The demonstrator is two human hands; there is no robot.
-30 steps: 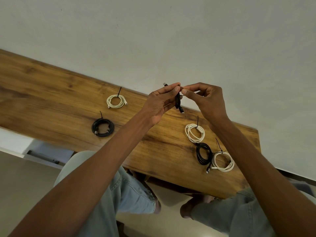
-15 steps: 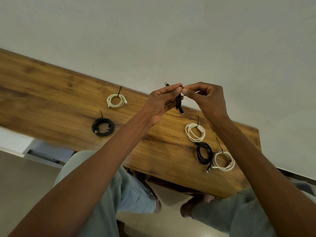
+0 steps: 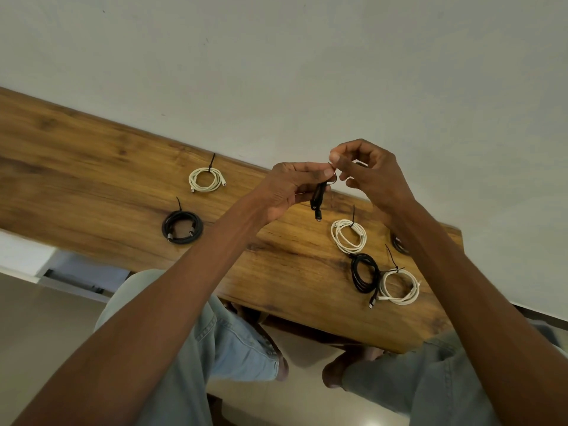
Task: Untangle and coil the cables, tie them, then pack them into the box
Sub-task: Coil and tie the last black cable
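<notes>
Above the table's (image 3: 92, 167) far edge, the left hand (image 3: 285, 189) grips a bundled black cable (image 3: 318, 199), plug dangling toward 6 o'clock. The right hand (image 3: 368, 176), just at 3 o'clock, pinches something thin at the bundle's top. Five tied coils lie on the table.

dark coil (image 3: 399, 244) mostly hidden behind right forearm, black cable (image 3: 318, 198) partly covered by fingers (image 3: 319, 173)
</notes>
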